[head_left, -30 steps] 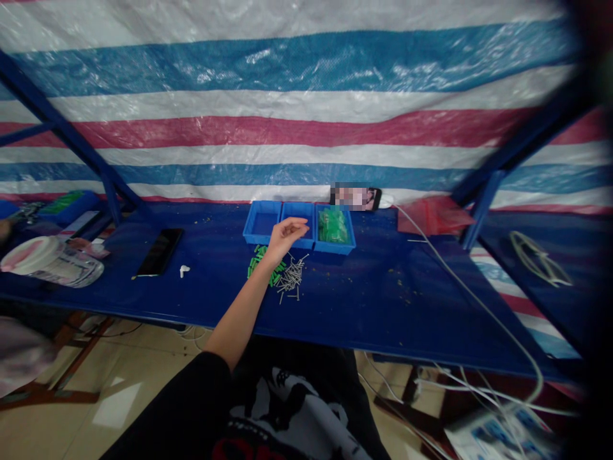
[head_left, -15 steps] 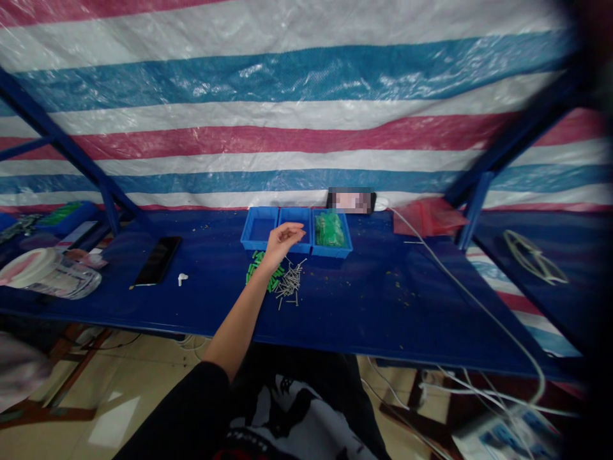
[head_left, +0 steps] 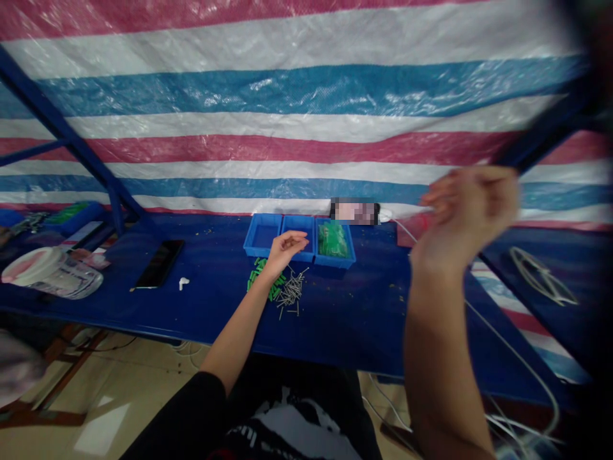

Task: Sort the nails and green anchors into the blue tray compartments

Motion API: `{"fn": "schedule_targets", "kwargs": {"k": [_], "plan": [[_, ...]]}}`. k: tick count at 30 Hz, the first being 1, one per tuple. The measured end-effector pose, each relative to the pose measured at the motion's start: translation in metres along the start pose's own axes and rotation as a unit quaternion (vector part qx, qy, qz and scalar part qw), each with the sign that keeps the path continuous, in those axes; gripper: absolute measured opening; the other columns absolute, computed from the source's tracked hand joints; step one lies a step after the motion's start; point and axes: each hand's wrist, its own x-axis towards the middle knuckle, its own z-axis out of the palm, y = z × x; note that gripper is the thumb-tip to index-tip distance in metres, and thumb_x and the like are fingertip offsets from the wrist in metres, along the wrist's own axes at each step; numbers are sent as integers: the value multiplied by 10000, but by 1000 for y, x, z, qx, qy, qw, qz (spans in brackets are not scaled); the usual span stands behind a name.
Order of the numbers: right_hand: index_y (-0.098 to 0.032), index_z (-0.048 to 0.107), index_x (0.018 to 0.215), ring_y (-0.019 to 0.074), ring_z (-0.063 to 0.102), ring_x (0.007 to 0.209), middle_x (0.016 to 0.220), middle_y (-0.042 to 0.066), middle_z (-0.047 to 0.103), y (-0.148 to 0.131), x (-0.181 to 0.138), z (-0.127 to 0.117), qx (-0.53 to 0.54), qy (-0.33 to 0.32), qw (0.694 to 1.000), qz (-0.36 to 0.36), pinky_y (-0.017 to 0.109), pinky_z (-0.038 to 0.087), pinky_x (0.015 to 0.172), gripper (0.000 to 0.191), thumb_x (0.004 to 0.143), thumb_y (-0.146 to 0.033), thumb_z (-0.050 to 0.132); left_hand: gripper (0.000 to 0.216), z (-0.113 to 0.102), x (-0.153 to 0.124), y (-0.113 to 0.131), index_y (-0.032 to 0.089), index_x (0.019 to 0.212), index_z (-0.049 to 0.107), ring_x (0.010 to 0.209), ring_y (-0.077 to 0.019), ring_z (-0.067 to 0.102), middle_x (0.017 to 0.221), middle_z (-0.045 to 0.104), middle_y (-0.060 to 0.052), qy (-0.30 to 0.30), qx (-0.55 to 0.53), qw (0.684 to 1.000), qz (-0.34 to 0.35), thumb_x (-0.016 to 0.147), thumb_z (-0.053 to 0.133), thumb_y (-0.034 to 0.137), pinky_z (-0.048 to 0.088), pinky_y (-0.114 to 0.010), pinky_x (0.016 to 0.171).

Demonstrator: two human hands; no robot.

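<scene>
Blue workbench | three blue bins | right hand newly raised into view, blurred, grip unreadable | left hand curled, cannot tell if pinching, just above loose green plastic plugs beside steel nails

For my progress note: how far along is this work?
Done: green plastic pieces fill the right blue plastic bin. In hand: the left hand pinches above the middle bin, held item unclear. Remaining: loose green pieces and silver nails on the blue table.
</scene>
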Motion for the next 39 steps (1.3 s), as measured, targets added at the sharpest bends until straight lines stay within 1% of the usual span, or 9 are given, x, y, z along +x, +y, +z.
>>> {"fn": "schedule_targets", "kwargs": {"k": [2, 4, 8, 12, 15, 20, 24, 34, 39], "plan": [[-176, 560, 791, 104, 484, 557, 679, -12, 512, 21, -16, 13, -19, 20, 999, 30, 254, 407, 550, 139, 801, -314, 554, 209, 0, 0, 0, 202, 889, 658, 668, -124, 591, 772, 679, -16, 1, -2, 1000, -3, 698, 691, 279, 445, -258, 596], [-172, 570, 764, 130, 510, 619, 701, 0, 535, 49, -36, 19, -76, -13, 994, 76, 277, 416, 595, 159, 764, -331, 572, 216, 0, 0, 0, 199, 889, 659, 677, -127, 594, 774, 679, -19, -1, -4, 1000, -8, 695, 693, 287, 443, -255, 596], [-176, 601, 837, 166, 535, 713, 828, 42, 599, 101, -67, 13, -194, -53, 972, 124, 321, 427, 670, 211, 744, -357, 545, 233, 1, 1, 1, 192, 891, 660, 668, -121, 588, 770, 675, -19, -8, -11, 1000, -16, 685, 701, 294, 432, -248, 594], [-183, 624, 955, 214, 536, 817, 948, 85, 613, 128, -82, 2, -289, -142, 935, 146, 379, 416, 750, 327, 687, -365, 577, 233, 2, 1, 2, 192, 895, 661, 682, -121, 587, 777, 672, -19, -11, -7, 1000, -9, 687, 700, 290, 433, -254, 615], [-188, 623, 1016, 219, 546, 853, 992, 89, 617, 136, -86, -2, -278, -178, 931, 158, 384, 416, 781, 365, 708, -373, 562, 226, 2, 1, 2, 192, 894, 660, 709, -126, 595, 785, 673, -21, -16, -6, 1000, -8, 691, 698, 284, 441, -261, 640], [-159, 647, 999, 225, 560, 858, 952, 106, 630, 142, -92, 0, -262, -219, 927, 158, 381, 427, 796, 368, 740, -398, 541, 229, 2, 1, 1, 188, 895, 656, 725, -128, 607, 779, 672, -23, -17, -9, 1000, -5, 689, 699, 278, 451, -258, 651], [-153, 652, 999, 223, 568, 843, 932, 108, 638, 144, -94, 1, -265, -216, 927, 154, 384, 431, 803, 368, 760, -400, 522, 238, 1, 2, 0, 179, 899, 654, 708, -121, 605, 790, 673, -26, -12, 1, 1000, -12, 689, 698, 283, 453, -251, 650], [-162, 635, 1040, 227, 577, 885, 982, 101, 648, 139, -91, -1, -279, -225, 922, 147, 381, 425, 825, 366, 773, -386, 524, 217, 2, 0, 3, 176, 893, 654, 680, -116, 590, 793, 670, -28, 1, 18, 1000, -8, 698, 687, 267, 455, -252, 635], [-153, 636, 1023, 225, 574, 864, 963, 104, 640, 133, -89, -2, -291, -201, 926, 131, 374, 428, 806, 351, 770, -372, 530, 222, 3, 0, 3, 171, 886, 652, 670, -113, 588, 782, 668, -27, 8, 14, 1000, -12, 688, 693, 261, 454, -248, 630]]}}
